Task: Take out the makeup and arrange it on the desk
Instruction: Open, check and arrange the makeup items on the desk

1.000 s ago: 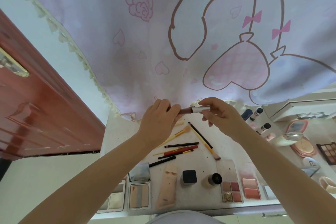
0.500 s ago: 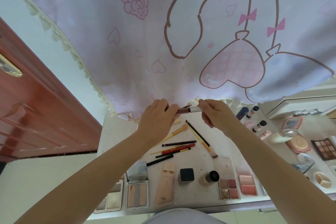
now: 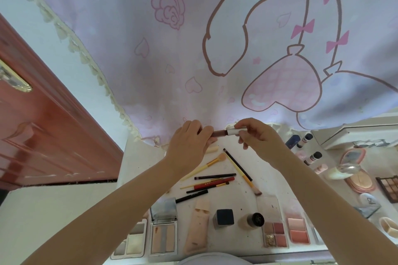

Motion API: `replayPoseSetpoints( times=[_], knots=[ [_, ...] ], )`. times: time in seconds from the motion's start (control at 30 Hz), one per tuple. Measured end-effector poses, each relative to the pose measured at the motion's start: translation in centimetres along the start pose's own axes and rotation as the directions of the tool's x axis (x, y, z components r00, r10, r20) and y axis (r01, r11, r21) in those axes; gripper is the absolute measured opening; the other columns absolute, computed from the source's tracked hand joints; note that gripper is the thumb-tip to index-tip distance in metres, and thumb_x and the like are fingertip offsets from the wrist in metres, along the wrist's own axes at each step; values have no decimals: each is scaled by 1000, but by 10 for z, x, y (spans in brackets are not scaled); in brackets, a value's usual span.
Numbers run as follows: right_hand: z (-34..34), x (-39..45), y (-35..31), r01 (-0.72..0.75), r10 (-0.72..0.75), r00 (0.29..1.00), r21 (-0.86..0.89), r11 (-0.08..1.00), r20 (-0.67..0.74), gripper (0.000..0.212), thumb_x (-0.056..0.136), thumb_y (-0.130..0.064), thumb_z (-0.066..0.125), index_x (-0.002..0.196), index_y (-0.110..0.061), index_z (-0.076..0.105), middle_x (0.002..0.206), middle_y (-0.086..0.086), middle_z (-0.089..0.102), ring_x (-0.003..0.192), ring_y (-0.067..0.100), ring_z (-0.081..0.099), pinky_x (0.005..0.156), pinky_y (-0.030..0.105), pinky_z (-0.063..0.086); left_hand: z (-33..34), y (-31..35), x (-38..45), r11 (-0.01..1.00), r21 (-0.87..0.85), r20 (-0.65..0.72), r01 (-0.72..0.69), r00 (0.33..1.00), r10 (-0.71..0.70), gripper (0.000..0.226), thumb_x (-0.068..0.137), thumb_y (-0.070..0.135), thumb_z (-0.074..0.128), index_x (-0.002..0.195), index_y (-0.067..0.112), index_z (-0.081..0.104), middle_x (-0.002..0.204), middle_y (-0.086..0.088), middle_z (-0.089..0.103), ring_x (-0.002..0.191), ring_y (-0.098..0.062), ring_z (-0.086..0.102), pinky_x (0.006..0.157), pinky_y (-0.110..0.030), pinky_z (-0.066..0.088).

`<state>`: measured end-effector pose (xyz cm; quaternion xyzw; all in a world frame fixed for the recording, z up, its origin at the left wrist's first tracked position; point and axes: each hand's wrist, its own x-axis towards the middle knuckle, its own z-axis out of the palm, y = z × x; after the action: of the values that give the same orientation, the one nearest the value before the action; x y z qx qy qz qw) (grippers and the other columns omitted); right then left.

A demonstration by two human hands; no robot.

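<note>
Both hands hold one slim lip tube (image 3: 224, 133) level above the far part of the white desk (image 3: 234, 187). My left hand (image 3: 189, 146) grips its brown end, and my right hand (image 3: 256, 137) pinches its silver-white end. Below them lie several brushes and pencils (image 3: 215, 180) fanned on the desk. Along the near edge stand palettes (image 3: 163, 236), a beige tube (image 3: 197, 225), a dark cube bottle (image 3: 224, 218), a small jar (image 3: 253, 219) and blush palettes (image 3: 286, 233).
A pink cartoon curtain (image 3: 215, 49) hangs behind the desk. A red wooden door (image 3: 43, 125) is at the left. At the right sit small bottles (image 3: 305, 148), a pink compact mirror (image 3: 353, 168) and a brown eyeshadow palette (image 3: 389, 187).
Both hands stay on the lip tube above the desk. The view has shifted slightly; the hands sit a little closer together than a second ago.
</note>
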<state>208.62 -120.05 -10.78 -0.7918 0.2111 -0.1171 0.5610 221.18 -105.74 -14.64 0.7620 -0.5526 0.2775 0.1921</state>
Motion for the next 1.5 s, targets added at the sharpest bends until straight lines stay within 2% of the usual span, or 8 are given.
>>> replayPoseSetpoints(
  times=[0.23,0.43,0.6,0.73,0.93,1.1,1.37,1.5],
  knots=[
    [5,9,-2,-49,52,998,-92,995,36,30,96,-16,41,69,-23,52,48,-8,55,38,2,46,49,11,41,-1,-2,-4,1000,-10,-2,28,1000,-28,48,101,34,7,81,17,47,61,-2,51,50,-16,49,43,-18,37],
    [11,14,0,-28,19,991,64,998,132,22,91,-6,48,99,-27,52,80,2,57,58,2,59,58,15,50,0,-11,-13,997,-28,42,68,997,-67,11,86,28,36,84,18,40,62,-2,53,51,-16,50,44,-18,38],
    [25,23,0,-6,8,988,-13,1000,154,29,90,-2,49,83,-30,55,68,-2,58,49,-2,55,57,9,48,-1,-19,-28,992,4,108,130,986,-130,18,83,26,39,82,15,52,63,-3,54,51,-17,51,45,-18,40],
    [36,31,2,-37,46,951,-35,999,307,41,86,-16,59,110,-46,45,90,-13,59,68,1,61,73,22,53,0,-36,-40,963,31,172,269,947,-271,31,82,27,39,75,10,64,57,-3,54,47,-19,51,43,-22,33],
    [51,36,42,-181,227,960,-257,949,164,32,91,-26,51,122,-16,52,93,-2,58,77,11,58,75,19,46,9,-69,-72,651,108,491,751,529,-692,32,97,25,39,108,3,59,87,-17,67,84,-34,58,69,-37,45],
    [59,24,91,-17,377,886,-793,609,270,30,94,-23,44,121,-15,55,117,3,57,109,18,53,92,25,43,29,-84,-106,423,307,642,852,143,-753,35,99,25,36,105,-2,57,102,-18,65,86,-30,60,71,-33,43],
    [66,11,128,126,386,875,-907,402,293,28,96,-25,39,113,-16,59,113,1,56,107,16,52,93,27,47,50,-78,-114,469,387,748,794,27,-663,34,97,27,39,105,0,58,77,-3,55,82,-21,54,63,-25,41],
    [67,10,131,145,363,881,-904,401,303,29,97,-28,39,116,-17,58,115,0,55,109,15,51,95,26,47,54,-76,-117,506,382,774,774,31,-632,35,98,25,35,110,0,55,113,-13,61,107,-27,56,86,-30,44]
  ],
)
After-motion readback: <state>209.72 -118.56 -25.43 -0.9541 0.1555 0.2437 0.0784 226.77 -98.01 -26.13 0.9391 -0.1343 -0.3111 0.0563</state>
